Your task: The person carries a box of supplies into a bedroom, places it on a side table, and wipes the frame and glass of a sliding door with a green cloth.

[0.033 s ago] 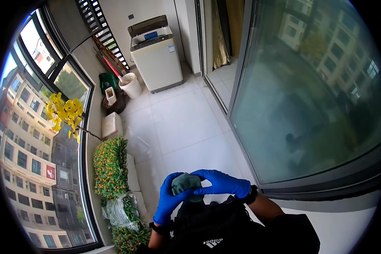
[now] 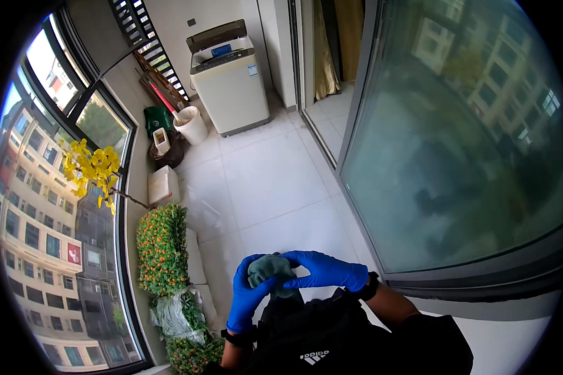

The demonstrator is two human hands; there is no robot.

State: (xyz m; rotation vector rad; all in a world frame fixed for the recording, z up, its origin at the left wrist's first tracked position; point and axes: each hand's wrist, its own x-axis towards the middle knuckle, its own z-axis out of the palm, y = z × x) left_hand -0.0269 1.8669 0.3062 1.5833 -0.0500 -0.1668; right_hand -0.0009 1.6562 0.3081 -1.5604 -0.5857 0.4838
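Close in front of my dark clothing, both my hands, in blue gloves, hold a bunched dark green cloth (image 2: 270, 267). My left hand (image 2: 246, 296) wraps round its left side, with the thumb across the lower front. From the right, my right hand (image 2: 328, 270) pinches the cloth's right edge between thumb and fingers, leaving a small gap inside the grip. Part of the cloth hangs below the thumbs towards my lap. Its underside is hidden by my fingers.
Along the left wall stand orange-dotted green plants (image 2: 162, 250), a pale box (image 2: 163, 185) and a white bucket (image 2: 191, 126). A white washing machine (image 2: 231, 90) with its lid raised is at the far end. A glass sliding door (image 2: 444, 162) lines the right.
The green cloth sits slightly differently in my hands, with more of it showing below the thumbs. Both hands keep their hold, and the view has shifted a little.
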